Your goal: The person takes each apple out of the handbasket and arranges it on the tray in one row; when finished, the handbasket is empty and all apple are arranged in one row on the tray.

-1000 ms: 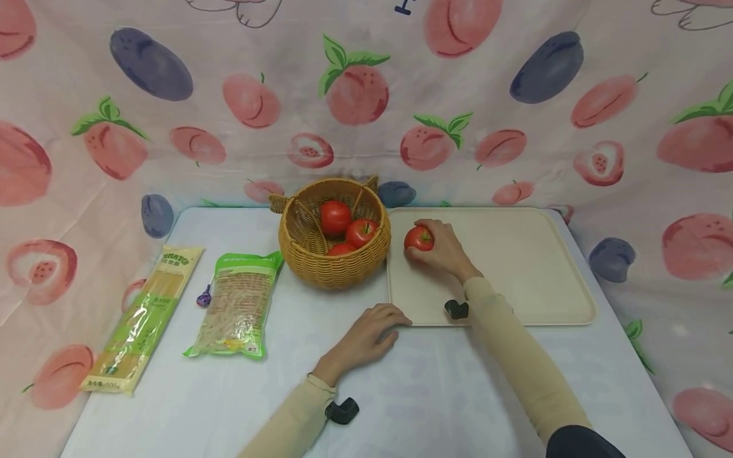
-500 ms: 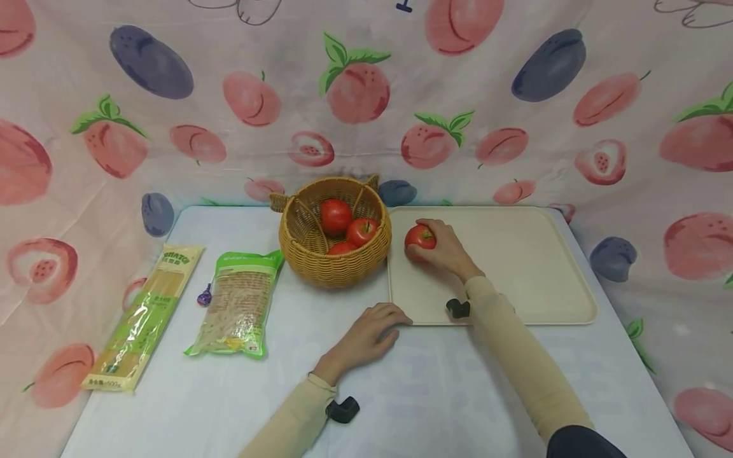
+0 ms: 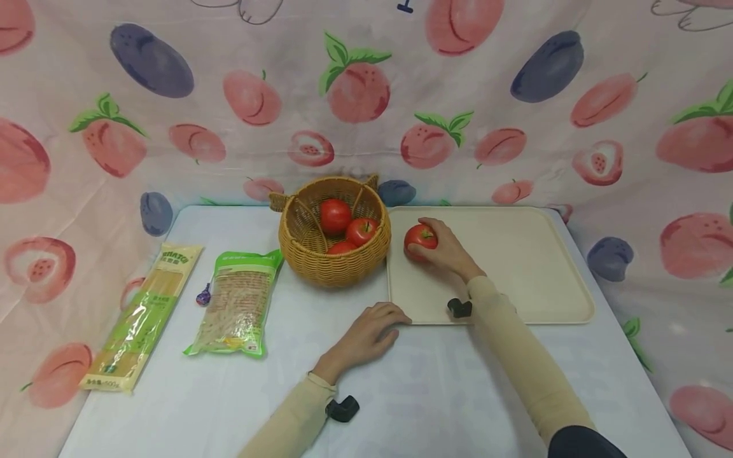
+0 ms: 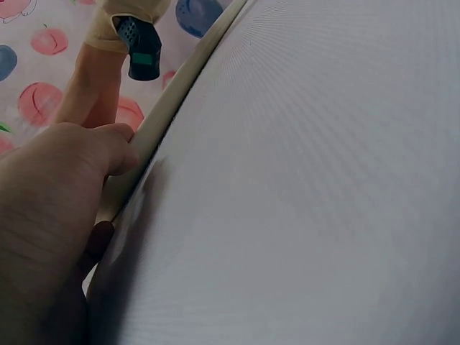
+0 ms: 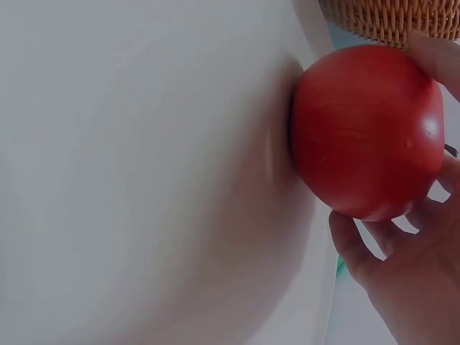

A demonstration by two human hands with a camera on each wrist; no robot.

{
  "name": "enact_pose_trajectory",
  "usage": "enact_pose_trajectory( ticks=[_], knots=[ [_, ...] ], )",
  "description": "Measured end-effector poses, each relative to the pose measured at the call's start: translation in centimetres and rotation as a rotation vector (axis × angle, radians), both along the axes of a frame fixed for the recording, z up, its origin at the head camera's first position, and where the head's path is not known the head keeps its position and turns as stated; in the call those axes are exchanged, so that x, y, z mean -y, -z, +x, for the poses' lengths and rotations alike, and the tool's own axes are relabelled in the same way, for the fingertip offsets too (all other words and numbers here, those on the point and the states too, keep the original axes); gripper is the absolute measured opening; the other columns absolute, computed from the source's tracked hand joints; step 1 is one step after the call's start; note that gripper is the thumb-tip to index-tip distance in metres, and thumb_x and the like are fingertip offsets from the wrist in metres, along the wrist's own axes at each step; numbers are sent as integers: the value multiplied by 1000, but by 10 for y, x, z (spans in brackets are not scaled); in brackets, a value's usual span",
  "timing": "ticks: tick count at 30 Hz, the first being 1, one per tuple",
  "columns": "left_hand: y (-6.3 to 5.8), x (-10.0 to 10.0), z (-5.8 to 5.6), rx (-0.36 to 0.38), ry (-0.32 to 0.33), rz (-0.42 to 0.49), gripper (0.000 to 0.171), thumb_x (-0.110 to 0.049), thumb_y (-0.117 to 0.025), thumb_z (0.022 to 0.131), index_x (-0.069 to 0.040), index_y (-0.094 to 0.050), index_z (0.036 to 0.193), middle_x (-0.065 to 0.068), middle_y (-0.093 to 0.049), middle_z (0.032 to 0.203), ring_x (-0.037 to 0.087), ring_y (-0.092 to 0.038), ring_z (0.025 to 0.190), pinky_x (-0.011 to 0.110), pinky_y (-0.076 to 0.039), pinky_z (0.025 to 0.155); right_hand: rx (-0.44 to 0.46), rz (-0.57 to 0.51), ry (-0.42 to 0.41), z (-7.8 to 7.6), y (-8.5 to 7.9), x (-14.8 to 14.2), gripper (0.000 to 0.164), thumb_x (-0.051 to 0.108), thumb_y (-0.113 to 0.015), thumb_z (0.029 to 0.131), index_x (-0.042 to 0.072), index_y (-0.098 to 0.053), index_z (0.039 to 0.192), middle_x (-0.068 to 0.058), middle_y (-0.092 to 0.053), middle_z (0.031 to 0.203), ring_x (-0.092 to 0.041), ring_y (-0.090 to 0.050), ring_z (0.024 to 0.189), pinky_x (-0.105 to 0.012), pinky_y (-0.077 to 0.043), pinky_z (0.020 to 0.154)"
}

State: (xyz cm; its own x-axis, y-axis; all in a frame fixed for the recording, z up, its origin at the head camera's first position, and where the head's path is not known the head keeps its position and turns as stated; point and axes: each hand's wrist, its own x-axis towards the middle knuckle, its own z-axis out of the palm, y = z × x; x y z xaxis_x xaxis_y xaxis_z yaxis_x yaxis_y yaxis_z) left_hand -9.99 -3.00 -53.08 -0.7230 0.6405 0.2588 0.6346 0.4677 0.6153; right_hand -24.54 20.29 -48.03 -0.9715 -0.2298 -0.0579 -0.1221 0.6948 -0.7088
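Observation:
A red tomato (image 3: pixel 420 240) sits at the left part of the cream tray (image 3: pixel 532 267), its underside against the tray in the right wrist view. My right hand (image 3: pixel 448 249) holds it from the right, with thumb and fingertips on its sides. Seen from the right wrist, the tomato (image 5: pixel 366 133) looks smooth and round. My left hand (image 3: pixel 363 337) lies at the tray's near left corner, fingertips right at the rim and thumb apart. More red tomatoes (image 3: pixel 336 216) lie in the wicker basket (image 3: pixel 335 270) just left of the tray.
To the left lie a green-and-clear food bag (image 3: pixel 237 305) and a long pack of noodles (image 3: pixel 143 318). A small purple wrapped candy (image 3: pixel 203 295) is between them. Behind the white table (image 3: pixel 435 394) hangs a fruit-print cloth (image 3: pixel 275 57).
My right hand has shifted slightly to the right, showing a little more of the tomato. The left hand, basket and tray have stayed in place.

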Motion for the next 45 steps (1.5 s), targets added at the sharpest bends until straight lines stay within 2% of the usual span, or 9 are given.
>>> enact_pose_trajectory(
  ticks=[8, 17, 23, 27, 32, 37, 45],
  knots=[
    [1, 1, 0, 1, -3, -15, 28, -17, -55, 94, -26, -61, 119, -13, -56, 119, 6, -45, 122, 34, -42, 99, -60, -53, -7, 0, -4, -2, 72, 47, -66, 84, 16, -37, 142, -10, -40, 143, -29, -41, 128, -51, -38, 105],
    [2, -2, 2, 11, -11, 11, 28, -15, -56, 93, -25, -61, 118, -12, -57, 119, 6, -45, 122, 35, -42, 99, -118, -73, -19, -5, -9, -6, 65, 42, -66, 86, 12, -42, 138, -10, -45, 139, -27, -40, 129, -49, -35, 107],
    [5, -5, 6, 3, 0, 22, 28, -15, -56, 93, -26, -61, 119, -12, -57, 119, 7, -46, 121, 34, -43, 96, -140, -95, -35, -2, -14, -6, 62, 39, -67, 86, 13, -44, 137, -7, -48, 137, -24, -41, 129, -48, -35, 106],
    [3, -3, 4, -6, -3, 5, 28, -17, -55, 93, -26, -60, 119, -12, -56, 119, 7, -46, 122, 34, -42, 97, -153, -119, -68, -5, -21, -1, 58, 39, -65, 87, 16, -45, 137, -6, -49, 136, -22, -41, 128, -45, -35, 107],
    [1, 0, -1, 8, -9, -5, 28, -17, -55, 94, -27, -60, 119, -13, -56, 120, 6, -44, 123, 35, -41, 100, -148, -156, -116, -10, -31, 6, 56, 40, -61, 90, 13, -45, 136, -9, -48, 137, -23, -41, 128, -47, -36, 108],
    [2, 0, -3, 5, -6, 3, 28, -17, -55, 93, -27, -60, 119, -13, -56, 120, 6, -45, 123, 35, -41, 100, -147, -205, -163, -12, -40, 13, 51, 38, -60, 91, 14, -46, 134, -7, -49, 136, -24, -42, 128, -46, -42, 104],
    [4, -1, -2, 12, -10, 7, 28, -18, -55, 94, -27, -60, 120, -12, -56, 122, 7, -45, 123, 36, -42, 99, -249, -131, -237, -12, -54, 26, 46, 34, -58, 93, 11, -50, 132, -4, -51, 133, -19, -46, 124, -46, -42, 103]
  ],
)
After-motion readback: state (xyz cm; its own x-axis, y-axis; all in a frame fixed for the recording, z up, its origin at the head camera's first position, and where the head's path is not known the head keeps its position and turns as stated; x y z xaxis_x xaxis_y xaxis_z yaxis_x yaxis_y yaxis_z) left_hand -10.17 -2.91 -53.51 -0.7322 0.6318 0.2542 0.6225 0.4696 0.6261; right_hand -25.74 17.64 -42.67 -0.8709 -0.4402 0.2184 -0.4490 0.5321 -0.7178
